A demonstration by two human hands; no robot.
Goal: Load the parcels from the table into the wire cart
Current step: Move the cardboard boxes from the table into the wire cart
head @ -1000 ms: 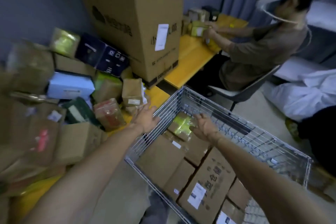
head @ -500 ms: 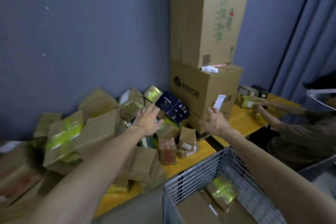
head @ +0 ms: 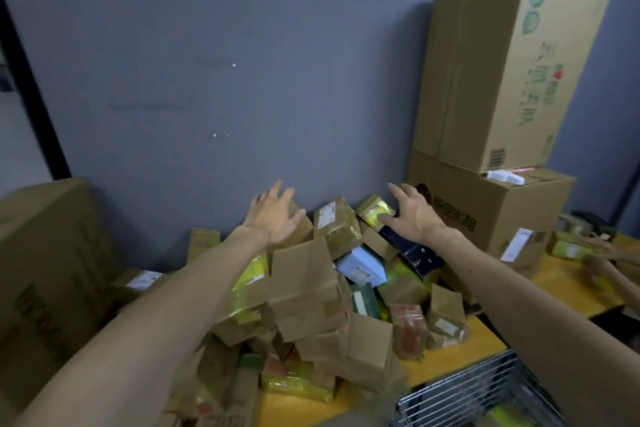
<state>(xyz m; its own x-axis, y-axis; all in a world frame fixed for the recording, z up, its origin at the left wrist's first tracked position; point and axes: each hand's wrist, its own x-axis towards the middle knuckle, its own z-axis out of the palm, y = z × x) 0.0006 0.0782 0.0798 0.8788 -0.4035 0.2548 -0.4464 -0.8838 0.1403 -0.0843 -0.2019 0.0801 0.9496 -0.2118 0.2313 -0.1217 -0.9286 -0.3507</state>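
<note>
- Fingers [head: 277,189] of the left hand [head: 273,215] splayed wide, holding nothing, above the far top of the parcel pile [head: 304,288].
- Fingers [head: 398,191] of the right hand [head: 412,215] equally spread and empty, over a yellow-green wrapped parcel [head: 375,210] and a dark blue box [head: 412,250].
- Between both hands: brown taped parcel [head: 337,222], white label on its upper face, print too small to read.
- Probably light, stiff cardboard; glossy tape likely slippery, so best gripped by opposite side faces.
- Loosely heaped on the yellow bench [head: 460,354]; likely to slide on pulling from below.
- Near right, below the bench edge: wire cart [head: 485,388].
- Far right: tall carton [head: 502,80] with green lettering, not legible here.
</note>
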